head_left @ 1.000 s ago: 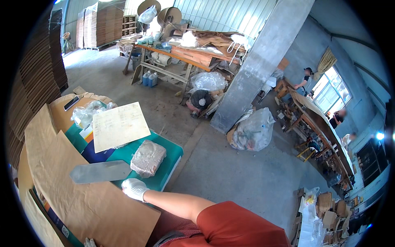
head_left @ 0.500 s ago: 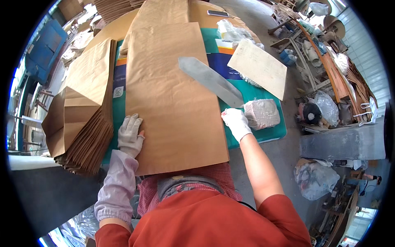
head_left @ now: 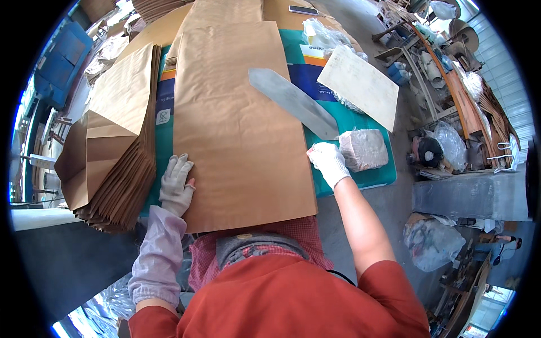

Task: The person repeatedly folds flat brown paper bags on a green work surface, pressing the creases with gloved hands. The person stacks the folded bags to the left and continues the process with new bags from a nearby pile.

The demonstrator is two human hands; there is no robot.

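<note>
A long brown paper bag [head_left: 242, 163] lies flat in front of me, its near edge at my waist. My left hand [head_left: 177, 186], in a white glove with a bare thumb tip, rests on its left edge with fingers stretched out. At the right edge, my gloved right hand [head_left: 329, 162] is closed, its fingertips pinching the paper's side. A grey pointed metal plate [head_left: 293, 104] lies slanting across the bag's upper right, its lower end beyond the paper. Just right of my right hand sits a whitish wrapped block [head_left: 363, 150].
A thick stack of folded brown paper bags [head_left: 115, 135] stands at the left. Farther right lie a pale flat board [head_left: 360, 84] and clear plastic wrapping [head_left: 324, 35]. A phone [head_left: 303, 10] is at the far edge. Green sheeting [head_left: 372, 177] covers the table.
The whole view has shifted slightly. Both hands keep their places at the bag's two sides, and the metal plate lies as before.
</note>
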